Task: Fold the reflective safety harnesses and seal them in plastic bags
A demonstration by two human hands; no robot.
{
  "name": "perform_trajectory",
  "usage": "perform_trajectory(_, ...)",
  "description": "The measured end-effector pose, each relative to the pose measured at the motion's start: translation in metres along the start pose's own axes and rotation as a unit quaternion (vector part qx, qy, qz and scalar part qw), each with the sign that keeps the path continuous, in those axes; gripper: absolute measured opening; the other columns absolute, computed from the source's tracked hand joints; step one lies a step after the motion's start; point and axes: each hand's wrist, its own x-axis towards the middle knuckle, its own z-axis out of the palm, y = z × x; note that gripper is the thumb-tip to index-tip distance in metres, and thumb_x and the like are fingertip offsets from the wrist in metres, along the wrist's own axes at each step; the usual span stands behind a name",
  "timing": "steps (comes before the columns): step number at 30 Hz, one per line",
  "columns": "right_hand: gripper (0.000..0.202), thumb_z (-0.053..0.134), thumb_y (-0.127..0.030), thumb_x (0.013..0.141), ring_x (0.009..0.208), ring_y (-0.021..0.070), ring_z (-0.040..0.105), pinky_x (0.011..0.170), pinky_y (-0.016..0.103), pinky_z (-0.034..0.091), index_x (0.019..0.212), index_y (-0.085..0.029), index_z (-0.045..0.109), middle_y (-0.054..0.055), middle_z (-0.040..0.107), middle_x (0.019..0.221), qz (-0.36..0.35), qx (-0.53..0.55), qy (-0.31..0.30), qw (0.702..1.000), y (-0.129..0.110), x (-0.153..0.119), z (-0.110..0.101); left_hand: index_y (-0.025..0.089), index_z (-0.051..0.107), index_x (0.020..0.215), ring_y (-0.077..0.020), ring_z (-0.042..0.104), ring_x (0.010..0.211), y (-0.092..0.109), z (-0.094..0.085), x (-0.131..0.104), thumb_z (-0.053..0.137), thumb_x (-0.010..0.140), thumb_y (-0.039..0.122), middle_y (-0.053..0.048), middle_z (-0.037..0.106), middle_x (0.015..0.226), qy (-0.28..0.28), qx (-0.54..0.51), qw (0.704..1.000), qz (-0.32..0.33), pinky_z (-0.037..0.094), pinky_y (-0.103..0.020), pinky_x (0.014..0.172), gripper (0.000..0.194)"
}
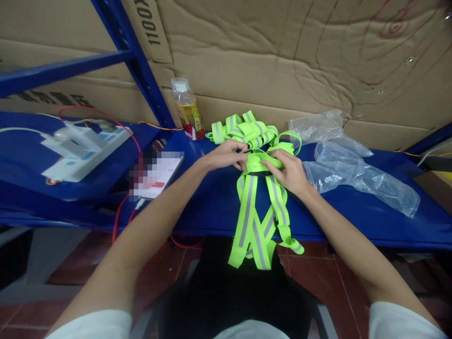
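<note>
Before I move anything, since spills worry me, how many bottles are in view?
1: a capped bottle on the blue tabletop, left of the yellow-green straps and beyond the left hand. Another could be hidden behind the straps.

White power strip sits mid-left of frame; phone center-left; bottle upper center-left; cardboard spans top.
</note>
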Motion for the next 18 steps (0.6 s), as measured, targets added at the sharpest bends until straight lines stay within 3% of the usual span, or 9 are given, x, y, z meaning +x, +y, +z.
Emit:
perform_trajectory(4,0.024,0.060,-0.047,0.107,0.102,0.0287,0.072,0.091,0.044,0.058,0.101,-0.024,0.065,0.011,0.074,0.108,-0.004,0.017,-0.002,1.000,0.000,0.002,0.000,0.024,0.049,0.095,-0.0120,0.065,0.066,-0.011,0.005,0.003,0.094,0.064,0.028,0.004,0.063,0.087,0.020,0.066,0.997,0.033,0.056,-0.027,0.058,0.055)
perform_trajectory(7,0.022,0.060,-0.046,0.107,0.106,0.0288,0.071,0.095,0.045,0.058,0.104,-0.025,0.066,0.011,0.072,0.112,-0.002,0.028,0.008,1.000,-0.002,0.002,0.000,0.022,0.056,0.114,-0.0167,0.067,0.082,-0.020,0.006,0.005,0.098,0.058,0.033,-0.001,0.068,0.102,0.029,0.149,0.983,0.107,0.056,-0.030,0.069,0.071)
perform_trajectory(10,0.026,0.059,-0.048,0.107,0.110,0.0300,0.070,0.096,0.047,0.058,0.102,-0.024,0.066,0.013,0.069,0.120,0.016,0.020,-0.011,1.000,-0.002,0.001,0.000,0.017,0.066,0.112,-0.0211,0.069,0.095,-0.027,0.006,0.008,0.093,0.065,0.036,-0.004,0.073,0.105,0.024,0.200,0.961,0.192,0.054,-0.032,0.082,0.058)
perform_trajectory(14,0.033,0.063,-0.051,0.102,0.115,0.0328,0.069,0.098,0.050,0.056,0.085,-0.023,0.062,0.015,0.068,0.125,0.033,0.018,-0.016,0.999,0.003,0.002,0.001,0.016,0.068,0.110,-0.0175,0.067,0.083,-0.032,0.012,0.015,0.090,0.071,0.037,-0.003,0.073,0.096,0.043,0.182,0.958,0.217,0.051,-0.029,0.075,0.050)
perform_trajectory(16,0.032,0.064,-0.049,0.100,0.107,0.0309,0.070,0.093,0.047,0.056,0.082,-0.023,0.058,0.013,0.071,0.115,0.043,0.026,-0.004,0.999,0.006,0.003,0.001,0.017,0.067,0.112,-0.0169,0.067,0.084,-0.034,0.017,0.018,0.089,0.072,0.036,-0.003,0.072,0.098,0.056,0.150,0.962,0.221,0.052,-0.028,0.075,0.049)
perform_trajectory(18,0.032,0.064,-0.046,0.099,0.088,0.0261,0.068,0.081,0.042,0.054,0.079,-0.024,0.054,0.008,0.070,0.092,0.057,0.021,-0.003,0.998,0.008,0.004,0.001,0.017,0.067,0.114,-0.0178,0.068,0.090,-0.035,0.020,0.019,0.089,0.074,0.036,-0.005,0.073,0.105,0.060,0.123,0.964,0.227,0.054,-0.029,0.079,0.050)
